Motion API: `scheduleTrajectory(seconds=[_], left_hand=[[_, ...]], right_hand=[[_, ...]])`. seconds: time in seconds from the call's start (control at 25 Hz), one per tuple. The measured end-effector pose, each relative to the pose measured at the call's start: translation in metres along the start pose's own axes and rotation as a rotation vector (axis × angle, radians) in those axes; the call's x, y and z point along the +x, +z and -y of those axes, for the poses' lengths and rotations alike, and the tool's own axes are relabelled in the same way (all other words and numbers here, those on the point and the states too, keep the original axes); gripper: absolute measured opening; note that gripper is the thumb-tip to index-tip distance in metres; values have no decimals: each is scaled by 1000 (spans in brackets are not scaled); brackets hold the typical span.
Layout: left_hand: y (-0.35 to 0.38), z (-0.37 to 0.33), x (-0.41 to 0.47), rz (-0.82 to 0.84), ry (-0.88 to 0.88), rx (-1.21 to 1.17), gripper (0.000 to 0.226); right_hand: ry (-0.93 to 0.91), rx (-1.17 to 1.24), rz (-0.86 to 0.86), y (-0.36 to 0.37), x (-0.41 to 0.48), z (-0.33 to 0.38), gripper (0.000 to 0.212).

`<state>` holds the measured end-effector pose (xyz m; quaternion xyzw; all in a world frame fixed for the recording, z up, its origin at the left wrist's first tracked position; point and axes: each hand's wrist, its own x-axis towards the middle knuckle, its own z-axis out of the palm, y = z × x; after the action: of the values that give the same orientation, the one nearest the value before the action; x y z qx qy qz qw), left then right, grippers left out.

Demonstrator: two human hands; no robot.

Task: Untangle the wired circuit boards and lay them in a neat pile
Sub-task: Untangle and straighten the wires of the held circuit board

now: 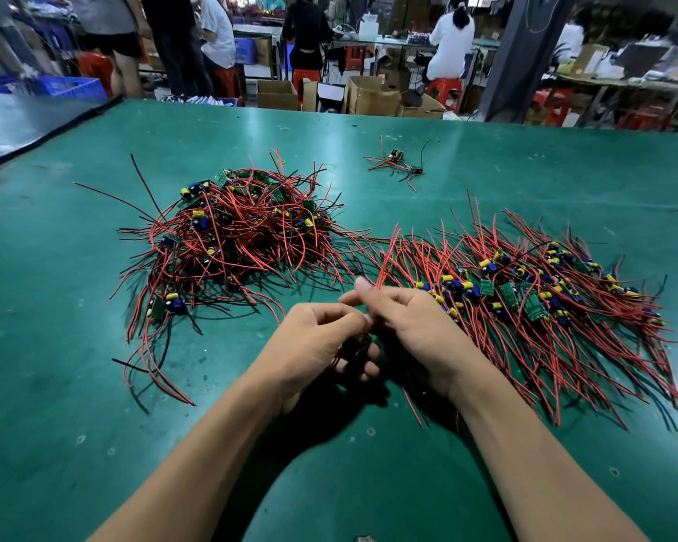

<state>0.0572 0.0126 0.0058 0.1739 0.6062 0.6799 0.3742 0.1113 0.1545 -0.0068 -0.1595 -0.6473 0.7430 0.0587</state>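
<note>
Gripping item one, a single circuit board (357, 342): our left hand (318, 342) curls its fingers round it above the bench (94, 385), midway between the left and right edges and nearer the near edge. The board is mostly hidden in the palm, and we see only a dark body and a yellow part. Item two, red leads (384, 267): our right hand (404, 326) pinches them between thumb and fingertips, and they stand up toward the far edge. We judge them to be this board's own, held taut so they straighten before laying down. Item three, tangled heap (231, 236): left of the hands and farther back, boards buried under crossed red and black wire, with loose ends trailing toward the near-left. It is the stock yet to be sorted. Item four, laid-out pile (525, 299): just beside the right hand and reaching toward the right edge, boards in a rough band, leads fanned both ways. It is the likely place for the held piece. The outer leads of heap and pile cross behind the hands, so we judge a snag possible there. Item five, stray cluster (396, 164): lying apart, near the far edge. Item six, cardboard boxes (372, 95): on the floor beyond the far edge.
</note>
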Motion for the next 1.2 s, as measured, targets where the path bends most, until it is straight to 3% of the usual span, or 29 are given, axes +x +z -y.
scheduleTrajectory(seconds=[0.08,0.16,0.48,0.72,0.88,1.04,1.2], left_hand=[[-1,1,1,-9,13,11,18],[-2,1,2,-13,23,30,18],[0,-5,-2,112,39,49,18],[-7,-5,-2,198,13,61,27],[-11,-4,3,81,17,-35,23],[-16,-2,15,-126,51,-136,22],[-15,-3,18,-155,7,-217,31]], right_hand=[[46,14,99,3,-3,1,43],[29,31,93,5,-4,1,41],[-253,-200,-373,-17,7,4,35],[-258,22,-456,-17,10,5,43],[-179,217,-371,-20,9,9,41],[-295,-41,-379,-15,5,0,29],[-272,-320,-438,-9,4,-4,57]])
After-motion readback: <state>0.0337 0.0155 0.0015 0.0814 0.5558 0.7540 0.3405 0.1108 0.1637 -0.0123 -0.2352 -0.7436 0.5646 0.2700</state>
